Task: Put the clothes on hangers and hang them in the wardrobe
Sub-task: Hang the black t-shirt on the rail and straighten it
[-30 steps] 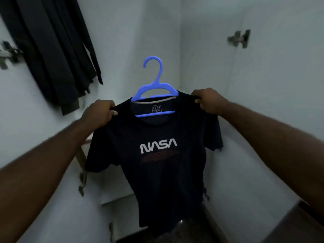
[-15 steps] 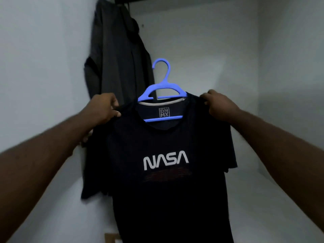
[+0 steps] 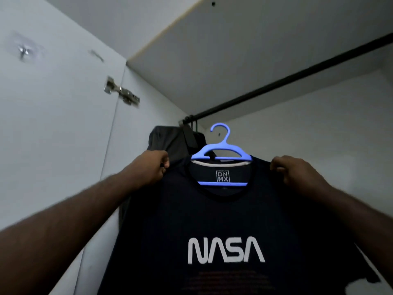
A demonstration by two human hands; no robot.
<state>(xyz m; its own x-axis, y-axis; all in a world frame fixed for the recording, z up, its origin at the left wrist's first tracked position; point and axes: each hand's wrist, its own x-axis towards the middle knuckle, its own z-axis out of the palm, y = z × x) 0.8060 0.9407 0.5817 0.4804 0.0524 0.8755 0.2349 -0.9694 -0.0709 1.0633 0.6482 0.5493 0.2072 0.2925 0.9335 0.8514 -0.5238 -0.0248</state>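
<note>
A soft black cotton T-shirt [image 3: 223, 220] with white NASA lettering hangs on a smooth blue plastic hanger [image 3: 221, 150] between my hands. My left hand [image 3: 152, 167] has its fingers [image 3: 164, 165] curled tight on one shoulder seam; my right hand [image 3: 297, 173] pinches the other. Above my fingers runs a matte black metal rail [image 3: 297, 77], a dark grey garment [image 3: 168, 143] hanging on it behind my left hand, inside the white-panelled wardrobe [image 3: 265, 39].

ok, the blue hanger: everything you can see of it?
The hanger looks like blue plastic: an open hook on top, sloped shoulders, a straight lower bar showing through the neck opening. It sits upright inside the dark T-shirt, ends hidden by fabric. The hook is below the rail, not on it. Both hands grip the shirt's shoulders.
</note>
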